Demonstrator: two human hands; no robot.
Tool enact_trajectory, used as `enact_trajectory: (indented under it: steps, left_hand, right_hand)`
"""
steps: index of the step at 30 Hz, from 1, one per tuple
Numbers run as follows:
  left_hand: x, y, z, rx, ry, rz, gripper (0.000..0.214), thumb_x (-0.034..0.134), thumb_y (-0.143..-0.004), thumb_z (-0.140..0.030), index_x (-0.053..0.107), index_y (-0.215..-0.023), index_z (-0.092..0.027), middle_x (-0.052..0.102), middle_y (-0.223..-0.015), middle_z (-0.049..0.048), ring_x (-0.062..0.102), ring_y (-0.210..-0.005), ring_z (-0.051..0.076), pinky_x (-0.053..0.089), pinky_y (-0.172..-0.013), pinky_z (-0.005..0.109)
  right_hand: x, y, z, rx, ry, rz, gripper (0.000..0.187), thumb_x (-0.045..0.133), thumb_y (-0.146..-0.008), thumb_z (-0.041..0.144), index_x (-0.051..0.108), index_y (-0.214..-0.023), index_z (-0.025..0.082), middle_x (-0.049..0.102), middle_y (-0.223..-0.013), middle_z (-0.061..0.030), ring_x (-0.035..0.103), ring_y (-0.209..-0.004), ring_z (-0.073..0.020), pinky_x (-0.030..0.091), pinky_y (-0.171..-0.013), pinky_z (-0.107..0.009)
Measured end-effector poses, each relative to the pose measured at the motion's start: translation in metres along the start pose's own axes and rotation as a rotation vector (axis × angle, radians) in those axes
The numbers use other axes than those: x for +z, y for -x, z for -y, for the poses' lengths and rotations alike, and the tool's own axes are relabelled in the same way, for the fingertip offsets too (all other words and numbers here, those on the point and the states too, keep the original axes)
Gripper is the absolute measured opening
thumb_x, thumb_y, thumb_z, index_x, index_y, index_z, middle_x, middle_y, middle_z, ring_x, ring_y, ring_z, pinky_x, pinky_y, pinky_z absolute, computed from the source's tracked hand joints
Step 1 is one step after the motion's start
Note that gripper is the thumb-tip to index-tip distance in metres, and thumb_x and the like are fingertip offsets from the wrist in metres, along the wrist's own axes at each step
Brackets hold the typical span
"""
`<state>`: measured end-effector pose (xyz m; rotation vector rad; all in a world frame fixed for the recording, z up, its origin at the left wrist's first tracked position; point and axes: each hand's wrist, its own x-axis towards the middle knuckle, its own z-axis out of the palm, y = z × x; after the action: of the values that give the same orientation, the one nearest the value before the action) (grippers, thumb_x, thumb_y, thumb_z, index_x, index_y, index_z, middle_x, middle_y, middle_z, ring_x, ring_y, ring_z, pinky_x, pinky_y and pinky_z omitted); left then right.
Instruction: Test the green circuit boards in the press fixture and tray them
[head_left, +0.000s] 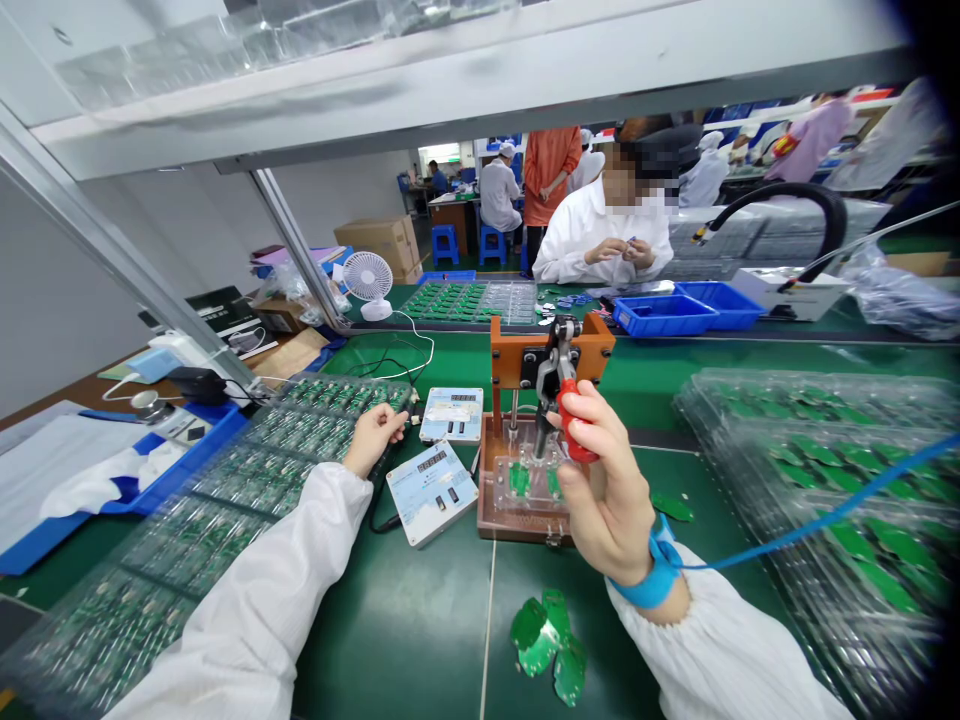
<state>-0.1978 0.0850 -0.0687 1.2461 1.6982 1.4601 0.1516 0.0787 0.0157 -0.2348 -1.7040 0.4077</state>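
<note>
Grasps red handle (576, 430) of toggle clamp (559, 345) in right hand (616, 495), with fingers curled around it. Wears blue strap (652, 578) at right wrist. Has the clamp directly ahead, mounted on orange bracket (507, 352) above brown base (517, 526), with green pieces (519, 478) visible at the clear plate over that base. Holds left hand (373, 440) beside rows of green circuit boards (300, 430), with thumb and fingertips drawn together; cannot tell whether anything is pinched. Shows two display boxes (433, 495) between left hand and base. Shows loose green boards (553, 625) overlapping on green tabletop (405, 625), nearer than the base. Shows co-worker (600, 230) in white across the bench, near blue bins (664, 320).
</note>
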Motion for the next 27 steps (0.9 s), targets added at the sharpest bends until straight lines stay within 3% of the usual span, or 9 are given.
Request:
enact_trajectory:
  steps: [5, 12, 27]
  left_hand:
    - [0.0004, 0.0007, -0.001, 0.0, -0.009, 0.007, 0.042, 0.08, -0.071, -0.045, 0.048, -0.061, -0.021, 0.061, -0.056, 0.0001, 0.056, -0.049, 0.013, 0.044, -0.048, 0.022]
    - [0.0012, 0.0012, -0.0022, 0.006, -0.015, 0.01, 0.044, 0.08, -0.07, -0.045, 0.045, -0.059, -0.021, 0.059, -0.054, -0.0007, 0.057, -0.049, 0.013, 0.045, -0.048, 0.022]
    - [0.0018, 0.0003, -0.0015, 0.009, -0.02, 0.012, 0.044, 0.08, -0.068, -0.046, 0.045, -0.058, -0.021, 0.059, -0.053, -0.0008, 0.056, -0.048, 0.012, 0.044, -0.047, 0.021]
  right_hand:
    - [-0.005, -0.0063, 0.003, -0.034, 0.036, 0.007, 0.055, 0.054, -0.097, 0.008, 0.05, -0.146, 0.031, 0.056, -0.147, -0.0045, 0.041, -0.148, -0.0273, 0.042, -0.12, -0.058]
    - [-0.0047, -0.0089, 0.0044, -0.04, 0.097, -0.022, 0.051, 0.055, -0.097, 0.009, 0.053, -0.143, 0.031, 0.061, -0.142, -0.0049, 0.047, -0.144, -0.0282, 0.048, -0.116, -0.057]
    - [-0.0039, -0.0096, 0.0049, -0.036, 0.081, -0.03, 0.052, 0.055, -0.097, 0.008, 0.054, -0.143, 0.032, 0.06, -0.143, -0.0042, 0.048, -0.143, -0.0277, 0.048, -0.116, -0.056]
